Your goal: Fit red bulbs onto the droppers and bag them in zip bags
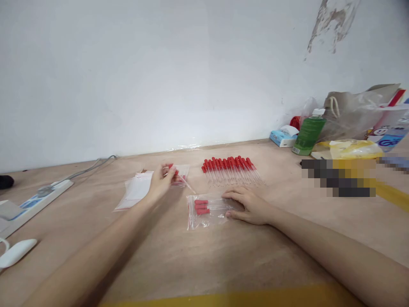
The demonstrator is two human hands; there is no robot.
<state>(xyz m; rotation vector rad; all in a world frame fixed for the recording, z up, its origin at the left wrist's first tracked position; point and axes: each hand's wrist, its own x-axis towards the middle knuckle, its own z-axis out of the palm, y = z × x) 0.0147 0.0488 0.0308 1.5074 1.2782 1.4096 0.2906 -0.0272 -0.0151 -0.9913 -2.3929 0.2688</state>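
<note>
My left hand (162, 178) is closed on a dropper (187, 183) with a red rubber bulb and a thin clear tube pointing down to the right. Below and right of it lies a clear zip bag (215, 217) with three red-bulbed droppers inside. My right hand (251, 206) rests on the right end of this bag, fingers and thumb spread apart. Behind the bag is a row of several red-bulbed droppers (228, 166), tubes toward me. Another clear bag with red bulbs (183, 170) lies just past my left hand, partly hidden by it.
A stack of flat clear bags (137, 189) lies left of my left hand. A power strip (38, 204) and a white device (17, 253) are at the left. On the right stand a green bottle (309, 132), a tissue pack (283, 137) and plastic bags. A white wall (143, 76) closes the back.
</note>
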